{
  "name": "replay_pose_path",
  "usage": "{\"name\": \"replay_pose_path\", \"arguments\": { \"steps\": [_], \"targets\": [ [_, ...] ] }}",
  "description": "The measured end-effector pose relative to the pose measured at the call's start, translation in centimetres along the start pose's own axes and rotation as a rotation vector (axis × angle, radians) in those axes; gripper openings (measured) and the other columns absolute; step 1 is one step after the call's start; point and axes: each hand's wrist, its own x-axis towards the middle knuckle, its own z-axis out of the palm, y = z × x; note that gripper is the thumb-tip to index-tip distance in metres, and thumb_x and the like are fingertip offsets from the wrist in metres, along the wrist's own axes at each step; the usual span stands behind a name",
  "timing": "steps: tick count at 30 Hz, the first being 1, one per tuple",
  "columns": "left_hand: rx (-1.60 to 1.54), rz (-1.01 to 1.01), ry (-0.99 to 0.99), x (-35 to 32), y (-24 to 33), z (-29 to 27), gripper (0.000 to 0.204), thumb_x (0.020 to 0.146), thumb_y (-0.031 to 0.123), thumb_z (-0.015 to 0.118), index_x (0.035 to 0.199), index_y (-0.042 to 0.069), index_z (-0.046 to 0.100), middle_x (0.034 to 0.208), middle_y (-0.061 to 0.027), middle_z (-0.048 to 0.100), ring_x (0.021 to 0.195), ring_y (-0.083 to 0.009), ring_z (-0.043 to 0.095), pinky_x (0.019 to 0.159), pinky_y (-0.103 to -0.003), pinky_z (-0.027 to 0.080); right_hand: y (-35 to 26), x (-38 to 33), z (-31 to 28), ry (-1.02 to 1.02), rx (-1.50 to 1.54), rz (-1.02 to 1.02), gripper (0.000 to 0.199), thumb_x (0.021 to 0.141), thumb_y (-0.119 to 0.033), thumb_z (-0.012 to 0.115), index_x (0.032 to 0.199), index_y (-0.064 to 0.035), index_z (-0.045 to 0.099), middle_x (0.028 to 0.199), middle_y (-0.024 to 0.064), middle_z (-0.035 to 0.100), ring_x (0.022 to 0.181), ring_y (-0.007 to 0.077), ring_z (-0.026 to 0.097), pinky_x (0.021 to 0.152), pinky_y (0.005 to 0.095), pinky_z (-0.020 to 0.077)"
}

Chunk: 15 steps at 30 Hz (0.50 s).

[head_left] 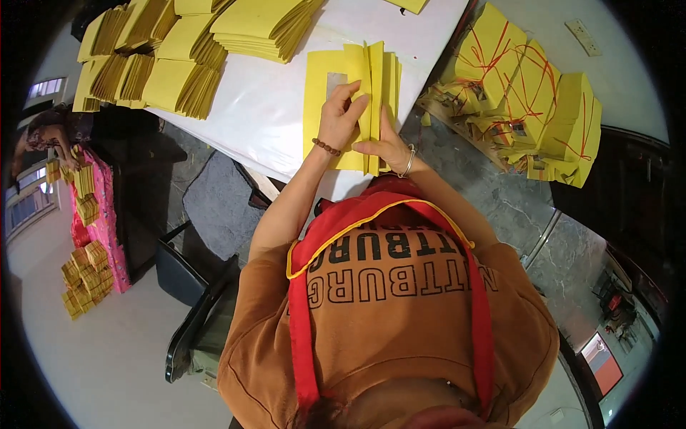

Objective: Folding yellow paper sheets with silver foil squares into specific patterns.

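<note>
While both forearms reach up from the near side, elbows bent and spread wide, the two hands meet over a bundle of folded yellow sheets [376, 79] at the near edge of the white-covered table [264, 107]. The left hand [341, 118], a brown beaded bracelet [326, 147] at its wrist, lies across the left part of the bundle, just below a small grey patch [334, 81]. Its fingers are bent and angled rightward, index finger and thumb close to the upright folds; whether they pinch any paper, I cannot tell.

The right hand [386, 148], with a silver-coloured bangle [409, 161], comes in from the right and grasps the bundle's near right part. Its thumb points left across the front of the folds, while the fingers extend away along the right side, partly hidden by the paper. Several sheets stand on edge between the hands, their tops leaning slightly apart.

Piles of yellow folded paper [187, 68] stand on the table to the left, well apart from the left hand.
</note>
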Motion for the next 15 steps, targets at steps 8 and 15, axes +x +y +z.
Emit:
{"name": "replay_pose_path", "arguments": {
  "steps": [8,15],
  "targets": [
    [0.256,0.131,-0.048,0.3,0.9,-0.6,0.036,0.081,0.017,0.061,0.113,0.003,0.056,0.092,-0.0118,0.052,0.078,-0.0209,0.053,0.069,-0.028,0.043,0.2,0.2,0.0,-0.009,0.035,0.01,0.102,0.072,-0.014,0.071,0.139,-0.0078,-0.005,0.135,0.0113,0.024,0.126,0.0206,0.026,0.101,0.0321,0.0285],
    [0.367,0.089,-0.024,0.4,2.0,0.3,0.057,0.068,0.036,0.074,0.113,0.004,0.057,0.087,-0.0114,0.05,0.072,-0.0204,0.05,0.062,-0.029,0.042,0.3,0.0,-0.4,-0.005,-0.048,0.053,0.104,0.072,-0.022,0.069,0.139,-0.0039,-0.008,0.138,0.013,0.02,0.126,0.0211,0.025,0.103,0.0312,0.0259]
  ]
}}
